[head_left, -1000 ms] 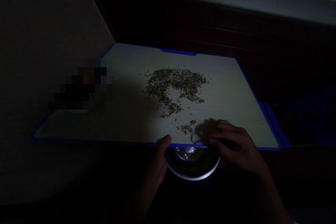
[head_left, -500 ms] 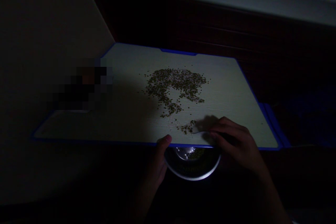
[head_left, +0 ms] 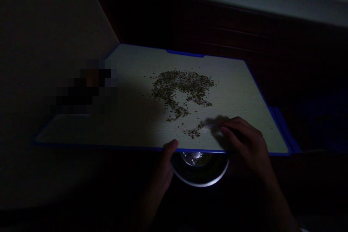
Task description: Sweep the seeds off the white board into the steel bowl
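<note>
Left hand (head_left: 164, 166) rested its thumb on the near edge of a blue-rimmed board (head_left: 239, 90), fingers beside the bowl (head_left: 202, 184); grip on either unclear. Right hand (head_left: 246, 143) pinched a thin implement (head_left: 210, 126), too dim to identify, tip near a few stray grains (head_left: 193, 132). Main spread of grains (head_left: 187, 83) lay mid-board; more sat in the bowl, below the edge.

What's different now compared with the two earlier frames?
The right hand, pinching a thin tool, moved away from the person, from the near edge of the board farther over it. No grip visibly changed. The left hand, bowl and seeds look unchanged.
</note>
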`<action>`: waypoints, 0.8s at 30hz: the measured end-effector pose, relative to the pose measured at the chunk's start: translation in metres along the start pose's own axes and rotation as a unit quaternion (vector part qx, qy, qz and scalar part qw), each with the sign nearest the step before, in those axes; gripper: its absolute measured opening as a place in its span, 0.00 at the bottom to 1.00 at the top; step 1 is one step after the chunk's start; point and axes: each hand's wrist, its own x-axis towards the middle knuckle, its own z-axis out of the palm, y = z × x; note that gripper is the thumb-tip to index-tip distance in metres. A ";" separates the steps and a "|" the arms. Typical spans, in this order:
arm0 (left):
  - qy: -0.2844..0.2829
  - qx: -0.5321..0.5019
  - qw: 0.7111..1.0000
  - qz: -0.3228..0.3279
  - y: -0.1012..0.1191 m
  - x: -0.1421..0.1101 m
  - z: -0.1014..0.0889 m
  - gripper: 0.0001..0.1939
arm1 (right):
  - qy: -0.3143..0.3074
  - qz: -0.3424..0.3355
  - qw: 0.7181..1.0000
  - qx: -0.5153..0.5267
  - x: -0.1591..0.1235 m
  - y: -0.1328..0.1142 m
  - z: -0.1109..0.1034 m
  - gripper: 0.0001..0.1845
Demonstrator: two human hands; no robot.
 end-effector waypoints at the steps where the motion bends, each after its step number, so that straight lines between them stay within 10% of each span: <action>1: 0.002 -0.001 1.000 -0.003 0.000 0.000 0.000 0.20 | 0.002 0.000 1.000 -0.002 0.000 0.000 0.001 0.08; 24: 0.023 0.002 1.000 -0.002 0.000 0.001 -0.002 0.20 | -0.040 -0.007 0.999 -0.012 0.000 -0.001 0.001 0.07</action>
